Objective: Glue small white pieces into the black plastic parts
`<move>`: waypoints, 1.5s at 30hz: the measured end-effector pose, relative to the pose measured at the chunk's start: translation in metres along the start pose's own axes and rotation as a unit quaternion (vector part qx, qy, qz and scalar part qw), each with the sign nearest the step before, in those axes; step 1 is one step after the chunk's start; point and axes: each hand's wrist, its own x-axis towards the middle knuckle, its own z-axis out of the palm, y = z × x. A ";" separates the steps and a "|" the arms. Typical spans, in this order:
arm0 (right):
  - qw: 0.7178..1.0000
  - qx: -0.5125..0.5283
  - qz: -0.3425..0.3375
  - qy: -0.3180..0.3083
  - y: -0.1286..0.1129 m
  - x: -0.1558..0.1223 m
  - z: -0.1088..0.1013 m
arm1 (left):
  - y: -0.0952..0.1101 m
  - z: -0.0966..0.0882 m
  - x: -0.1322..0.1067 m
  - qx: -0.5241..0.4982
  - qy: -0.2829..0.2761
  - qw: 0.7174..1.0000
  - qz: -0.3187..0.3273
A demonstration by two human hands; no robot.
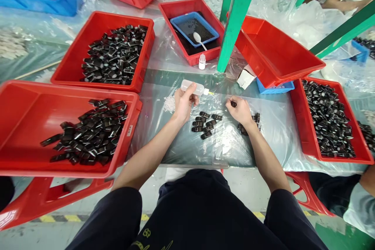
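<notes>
My left hand (pixel 184 103) is closed around a clear squeeze bottle (pixel 191 87), tipped on its side with its yellowish needle tip pointing right. My right hand (pixel 240 110) pinches a small black plastic piece (pixel 233 104); most of it is hidden by the fingers. Between the hands and nearer to me, several loose black pieces (pixel 206 124) lie on the plastic-covered table (pixel 187 144). A second small group of black pieces (pixel 257 118) lies partly under my right wrist. Beyond my left hand stands a small white dropper bottle (pixel 202 62).
Red bins of black pieces flank me: a near left bin (pixel 23 125), a far left bin (pixel 96 23) and a right bin (pixel 307 136). An empty red bin (pixel 281 50) rests tilted behind a green post (pixel 234 19). A blue tray (pixel 191 23) holds a white spoon (pixel 197 38).
</notes>
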 end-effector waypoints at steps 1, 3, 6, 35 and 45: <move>1.000 0.009 -0.003 0.006 0.002 0.000 0.001 | 0.000 0.000 0.000 0.000 -0.001 1.000 0.000; 0.998 0.050 -0.013 0.028 0.007 0.001 0.004 | 0.000 0.000 0.000 0.002 0.000 1.000 0.000; 0.984 0.164 -0.022 0.069 0.020 0.005 0.008 | 0.001 0.000 0.001 0.010 0.004 1.000 -0.005; 0.942 0.313 -0.101 -0.066 -0.010 -0.012 0.001 | -0.002 0.001 -0.002 0.015 -0.019 1.000 -0.007; 0.947 0.296 -0.107 -0.068 -0.014 -0.014 0.000 | -0.004 0.000 -0.001 0.029 -0.025 0.999 -0.006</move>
